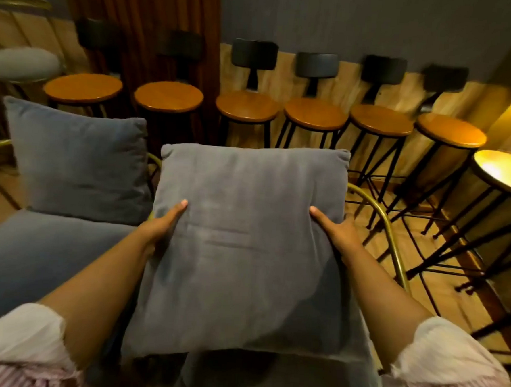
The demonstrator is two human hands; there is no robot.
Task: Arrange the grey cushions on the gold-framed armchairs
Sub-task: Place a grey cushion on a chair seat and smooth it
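A large grey cushion [245, 237] fills the centre of the head view, held up in front of me. My left hand [164, 225] grips its left edge and my right hand [337, 232] grips its right edge, thumbs on the front face. It hides most of the gold-framed armchair behind it; only the curved gold arm [386, 228] shows at the right. To the left stands a second armchair with a grey seat cushion [35, 257] and a grey back cushion [76, 164] propped upright.
A row of round wooden bar stools [247, 106] with black backs and legs lines the far wall. More stools [507, 172] stand at the right. A grey round stool [23, 64] is at the far left. Wooden floor lies between.
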